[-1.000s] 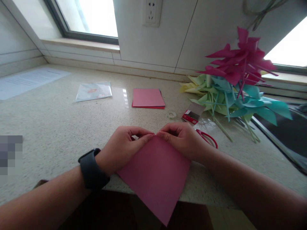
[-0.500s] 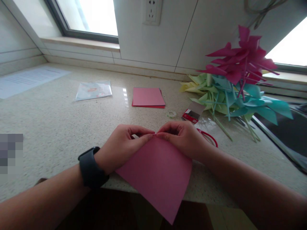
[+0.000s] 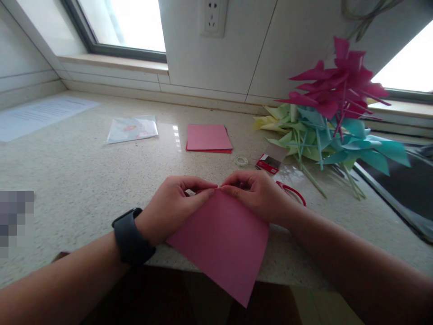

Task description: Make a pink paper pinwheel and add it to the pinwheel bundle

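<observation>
A pink paper sheet (image 3: 223, 243) lies on the speckled counter (image 3: 84, 180), turned like a diamond, its near corner hanging past the counter's front edge. My left hand (image 3: 172, 205), with a black watch on the wrist, and my right hand (image 3: 259, 194) meet at the sheet's far corner. Both pinch that corner between thumb and fingers, fingertips nearly touching. The far corner itself is hidden under my fingers.
Red-handled scissors (image 3: 292, 193) lie just right of my right hand. Behind are a small tape roll (image 3: 241, 160), a red box (image 3: 270, 162), a stack of pink paper (image 3: 209, 137), a plastic sleeve (image 3: 132, 128), a printed sheet (image 3: 40, 115) and several paper pinwheels (image 3: 331, 117).
The pink sheet's near corner has risen slightly toward the counter edge. Both hands stay pinched at the far corner, hardly moving.
</observation>
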{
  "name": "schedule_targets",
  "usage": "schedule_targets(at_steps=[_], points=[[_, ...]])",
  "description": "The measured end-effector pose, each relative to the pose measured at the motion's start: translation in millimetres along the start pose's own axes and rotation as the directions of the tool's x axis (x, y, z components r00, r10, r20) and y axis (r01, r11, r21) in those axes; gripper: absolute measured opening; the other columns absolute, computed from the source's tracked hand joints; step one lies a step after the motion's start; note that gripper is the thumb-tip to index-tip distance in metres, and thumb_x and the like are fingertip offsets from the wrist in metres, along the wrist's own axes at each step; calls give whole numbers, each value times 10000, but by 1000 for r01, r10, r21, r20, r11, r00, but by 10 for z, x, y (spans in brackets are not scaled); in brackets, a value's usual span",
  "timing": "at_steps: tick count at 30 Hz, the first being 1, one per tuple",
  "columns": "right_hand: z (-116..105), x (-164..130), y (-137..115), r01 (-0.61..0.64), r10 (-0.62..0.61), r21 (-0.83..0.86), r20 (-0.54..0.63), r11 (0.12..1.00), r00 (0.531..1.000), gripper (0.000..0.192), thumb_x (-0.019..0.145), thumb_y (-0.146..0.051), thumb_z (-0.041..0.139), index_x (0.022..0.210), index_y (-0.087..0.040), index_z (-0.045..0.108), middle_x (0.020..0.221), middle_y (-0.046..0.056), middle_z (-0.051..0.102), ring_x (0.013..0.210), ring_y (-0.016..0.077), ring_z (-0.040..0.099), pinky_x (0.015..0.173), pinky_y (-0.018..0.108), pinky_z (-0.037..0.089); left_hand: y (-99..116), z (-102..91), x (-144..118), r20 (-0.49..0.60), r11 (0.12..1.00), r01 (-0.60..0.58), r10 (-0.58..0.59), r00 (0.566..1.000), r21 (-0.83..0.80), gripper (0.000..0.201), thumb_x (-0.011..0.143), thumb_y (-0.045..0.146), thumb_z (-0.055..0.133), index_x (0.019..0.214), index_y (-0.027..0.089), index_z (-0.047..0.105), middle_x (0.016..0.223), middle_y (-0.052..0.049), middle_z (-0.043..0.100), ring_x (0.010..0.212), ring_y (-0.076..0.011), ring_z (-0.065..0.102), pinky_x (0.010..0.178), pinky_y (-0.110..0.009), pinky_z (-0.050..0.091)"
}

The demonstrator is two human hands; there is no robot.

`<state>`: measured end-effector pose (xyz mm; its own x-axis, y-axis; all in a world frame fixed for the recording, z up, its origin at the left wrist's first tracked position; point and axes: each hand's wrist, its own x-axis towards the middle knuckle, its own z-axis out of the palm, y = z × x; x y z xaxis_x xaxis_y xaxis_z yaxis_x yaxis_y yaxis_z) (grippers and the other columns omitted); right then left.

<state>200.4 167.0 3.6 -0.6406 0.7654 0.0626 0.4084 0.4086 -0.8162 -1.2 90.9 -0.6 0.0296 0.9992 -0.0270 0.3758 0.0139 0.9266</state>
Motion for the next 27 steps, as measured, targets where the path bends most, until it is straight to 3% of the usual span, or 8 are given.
schedule_targets(at_steps=[9,15,18,22,27], points=[[-53,2,-19,45,-41,-59,67,997,997,144,884,-283,650,908,-165,730,775,19,711,677,124,613,596,229,453,13,-19,31,57,999,-5,3,998,34,242,888,383,640,960,210,794,925,-20,798,842,-186,710,719,-266,516],[-109,-10,8,174,-175,21,94,985,980,126,927,-205,573,976,-171,684,848,25,704,755,125,630,653,228,485,68,-120,80,223,999,26,-33,974,34,259,882,376,637,962,185,792,940,-37,794,860,-196,698,727,-268,498],[-174,-15,-6,288,-294,60,219,956,931,181,978,-154,505,998,-176,684,898,23,708,831,114,645,729,226,500,95,-191,96,356,996,84,-66,932,-36,276,888,387,633,980,176,786,948,-45,787,815,-178,688,679,-242,487],[-219,-32,-69,440,-446,103,360,892,820,177,995,-160,534,1058,-172,699,1024,59,692,951,126,647,857,271,511,110,-277,94,508,973,198,-112,854,-118,278,865,395,677,985,169,783,919,-51,777,714,-142,659,610,-210,459],[-162,-106,-192,631,-614,19,256,776,747,117,955,-167,623,1016,-177,722,1016,60,667,922,116,639,820,257,512,139,-332,72,607,948,276,-129,784,-156,242,842,370,709,938,161,784,828,-41,761,614,-101,610,540,-184,410]])
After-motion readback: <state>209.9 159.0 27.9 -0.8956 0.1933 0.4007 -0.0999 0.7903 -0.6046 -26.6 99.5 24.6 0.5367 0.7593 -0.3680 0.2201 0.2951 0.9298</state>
